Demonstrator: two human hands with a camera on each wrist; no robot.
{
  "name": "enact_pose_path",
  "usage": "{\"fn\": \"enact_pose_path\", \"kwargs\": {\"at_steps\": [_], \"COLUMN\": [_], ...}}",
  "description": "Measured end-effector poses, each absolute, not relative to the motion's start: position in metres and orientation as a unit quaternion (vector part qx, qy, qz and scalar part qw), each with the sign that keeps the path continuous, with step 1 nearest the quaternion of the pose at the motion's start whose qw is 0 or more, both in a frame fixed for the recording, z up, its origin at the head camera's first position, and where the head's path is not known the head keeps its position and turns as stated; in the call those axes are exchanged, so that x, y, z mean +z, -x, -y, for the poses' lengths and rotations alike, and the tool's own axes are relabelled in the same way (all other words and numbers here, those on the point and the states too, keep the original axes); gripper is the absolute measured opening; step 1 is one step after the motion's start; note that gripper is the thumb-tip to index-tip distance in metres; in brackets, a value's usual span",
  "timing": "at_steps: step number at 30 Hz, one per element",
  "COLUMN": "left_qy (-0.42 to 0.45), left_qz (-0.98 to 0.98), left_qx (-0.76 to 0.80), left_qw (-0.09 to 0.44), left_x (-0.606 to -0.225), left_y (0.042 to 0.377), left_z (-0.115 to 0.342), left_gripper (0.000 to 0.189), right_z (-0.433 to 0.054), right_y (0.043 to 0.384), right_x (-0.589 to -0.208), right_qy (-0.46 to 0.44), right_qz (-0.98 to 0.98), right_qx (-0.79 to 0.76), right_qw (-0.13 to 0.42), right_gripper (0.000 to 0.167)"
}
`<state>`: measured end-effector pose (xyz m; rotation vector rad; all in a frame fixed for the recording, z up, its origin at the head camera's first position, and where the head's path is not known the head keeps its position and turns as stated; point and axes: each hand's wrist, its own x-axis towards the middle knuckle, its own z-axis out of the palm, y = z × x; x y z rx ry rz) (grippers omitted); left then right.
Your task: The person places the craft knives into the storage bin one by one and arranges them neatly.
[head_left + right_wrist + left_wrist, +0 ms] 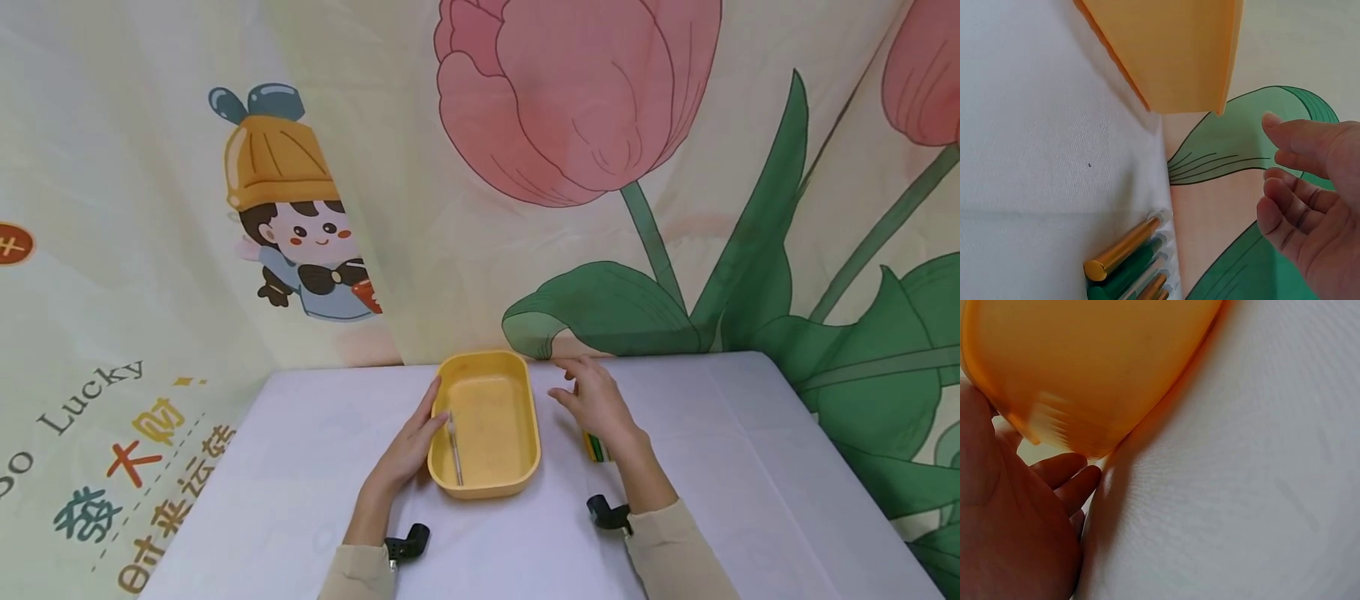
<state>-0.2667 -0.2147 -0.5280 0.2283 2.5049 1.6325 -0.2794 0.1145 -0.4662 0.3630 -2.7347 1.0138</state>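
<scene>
A yellow plastic tray (487,482) stands on the white-covered table. My left hand (407,448) holds its left side, the thumb over the rim and the fingers along the outer wall (1085,369). One slim pen (455,450) lies lengthwise inside, along the tray's left wall. To the right of the tray, my right hand (598,402) hovers with loosely bent fingers and nothing between them. Partly hidden below that hand lie several pens (595,447). The right wrist view shows them side by side, among them a gold-orange pen (1119,250) and a green pen (1132,269).
White cloth covers the table (750,467), whose far edge meets a printed curtain (420,250) with tulips and a cartoon figure. A black wrist camera (408,543) sits on the left wrist, another black camera (607,512) on the right.
</scene>
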Motion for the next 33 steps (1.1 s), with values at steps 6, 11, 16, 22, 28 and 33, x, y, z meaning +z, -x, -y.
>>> {"fn": "enact_pose_path", "kwargs": {"at_steps": [6,11,16,22,28,33], "left_qy": [-0.077,-0.079,-0.084,-0.08,-0.08,-0.08], "left_qz": [-0.837,-0.836,-0.837,-0.837,-0.829,-0.83], "left_qx": [0.537,0.539,0.538,0.538,0.55,0.549], "left_qw": [0.067,0.065,0.061,0.064,0.067,0.064], "left_x": [-0.526,-0.522,-0.519,-0.521,-0.524,-0.527], "left_y": [0.268,0.27,0.272,0.27,0.266,0.264], "left_z": [0.217,0.217,0.215,0.214,0.214,0.215], "left_gripper": [0.062,0.063,0.064,0.063,0.063,0.062], "right_z": [-0.115,-0.118,-0.124,-0.126,-0.128,-0.13], "right_y": [0.282,0.283,0.285,0.284,0.283,0.283], "right_x": [-0.468,-0.465,-0.462,-0.469,-0.478,-0.486], "right_qy": [-0.137,-0.136,-0.128,-0.115,-0.109,-0.099], "right_qz": [0.925,0.93,0.936,0.945,0.953,0.959], "right_qx": [0.342,0.332,0.325,0.305,0.283,0.264], "right_qw": [0.092,0.077,0.038,-0.005,-0.014,-0.027], "right_gripper": [0.051,0.051,0.047,0.043,0.043,0.041]}}
